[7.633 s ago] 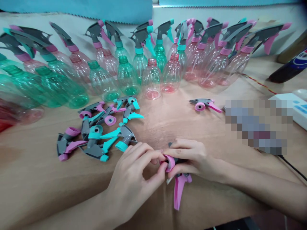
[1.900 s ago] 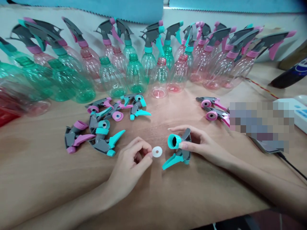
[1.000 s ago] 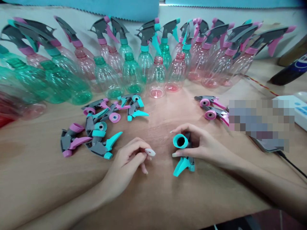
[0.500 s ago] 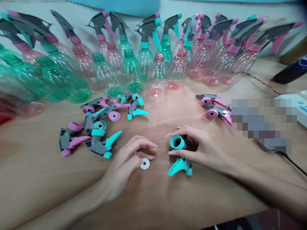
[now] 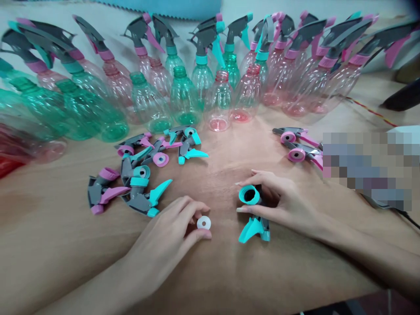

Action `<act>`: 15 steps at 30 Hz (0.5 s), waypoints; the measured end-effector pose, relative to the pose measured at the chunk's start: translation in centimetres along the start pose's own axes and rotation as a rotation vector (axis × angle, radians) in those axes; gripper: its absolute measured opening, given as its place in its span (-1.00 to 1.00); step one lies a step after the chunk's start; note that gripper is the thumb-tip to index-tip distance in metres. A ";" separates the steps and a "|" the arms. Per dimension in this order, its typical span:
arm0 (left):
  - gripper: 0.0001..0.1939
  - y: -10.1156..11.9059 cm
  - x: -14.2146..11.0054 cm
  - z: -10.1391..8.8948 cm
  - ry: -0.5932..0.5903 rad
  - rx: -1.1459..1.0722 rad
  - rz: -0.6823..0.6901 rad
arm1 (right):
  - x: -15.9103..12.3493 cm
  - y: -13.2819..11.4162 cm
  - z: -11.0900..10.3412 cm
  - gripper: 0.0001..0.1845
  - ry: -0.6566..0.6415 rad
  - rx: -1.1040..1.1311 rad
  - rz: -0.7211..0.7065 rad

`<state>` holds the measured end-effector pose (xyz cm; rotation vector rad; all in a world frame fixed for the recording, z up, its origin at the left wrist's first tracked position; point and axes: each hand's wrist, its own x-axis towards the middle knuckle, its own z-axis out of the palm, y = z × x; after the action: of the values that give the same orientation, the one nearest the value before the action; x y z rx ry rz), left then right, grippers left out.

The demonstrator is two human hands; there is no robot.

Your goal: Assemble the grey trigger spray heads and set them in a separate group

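A small white ring-shaped washer [image 5: 199,223] shows its flat face at the fingertips of my left hand [image 5: 177,227], between thumb and curled fingers, low over the table. To its right, my right hand [image 5: 282,199] grips a grey and turquoise trigger sprayer head [image 5: 250,230] by its neck, thumb below and fingers above. The sprayer's turquoise collar [image 5: 241,195] faces me with a dark opening, and its trigger points down-left. Left of my left hand lie several loose sprayer heads [image 5: 134,199], pink and turquoise. Two pink-collared sprayer heads [image 5: 297,155] lie beyond my right hand.
Several clear green and pink bottles [image 5: 218,105] stand along the back, many topped with sprayer heads. A blurred-out item with a cable [image 5: 367,175] lies at right, near a white device [image 5: 407,131] and a dark bottle [image 5: 402,98]. The table edge [image 5: 328,301] is near.
A pink sprayer head left my hands and lies at right; my right hand now holds a turquoise one. The washer has turned in my left fingers, from pinched at the tips to between thumb and fingers.
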<state>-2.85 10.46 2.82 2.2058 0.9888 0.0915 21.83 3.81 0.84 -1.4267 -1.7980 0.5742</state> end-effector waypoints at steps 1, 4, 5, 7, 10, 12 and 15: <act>-0.81 0.1 0.1 0.0 -0.004 -0.010 -0.001 | 0.0 -0.1 0.0 -0.61 0.006 0.002 -0.008; -0.93 0.5 0.5 -0.1 -0.007 -0.024 0.036 | -0.2 -0.4 -0.1 -0.58 0.002 0.097 0.005; -0.92 0.6 0.6 -0.2 0.003 -0.024 0.063 | -0.3 -0.6 -0.1 -0.58 -0.009 0.165 0.028; -0.86 0.9 0.7 -0.3 0.046 -0.019 0.130 | -0.5 -1.1 0.0 -0.57 -0.043 0.334 0.089; -0.83 1.4 0.6 -0.8 0.155 -0.005 0.252 | -0.8 -1.6 0.5 -0.58 -0.107 0.590 0.165; -0.76 1.8 0.5 -1.1 0.251 0.019 0.353 | -0.9 -1.9 1.0 -0.58 -0.134 0.696 0.179; -0.68 2.6 0.8 -1.3 0.326 0.089 0.502 | -1.0 -2.0 1.7 -0.59 -0.138 0.714 0.165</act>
<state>-1.07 10.61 5.22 2.5270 0.5843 0.6646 19.37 2.47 0.96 -1.0472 -1.3587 1.2742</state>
